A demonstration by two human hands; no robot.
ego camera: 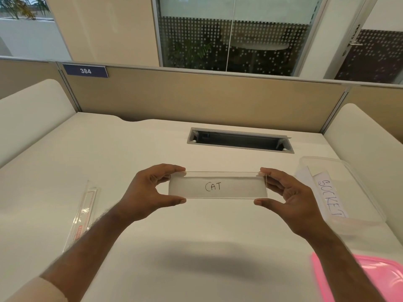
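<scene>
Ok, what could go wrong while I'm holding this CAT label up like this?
The left hand and right hand pinch the label only at its ends, in the air above the desk, so one loosened pinch could drop it. The open cable slot lies just beyond it; a dropped label might slide in. Pinching its clear face may leave smudges.

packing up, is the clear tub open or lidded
Open: the clear tub has no lid on; a pink lid lies apart.
</scene>
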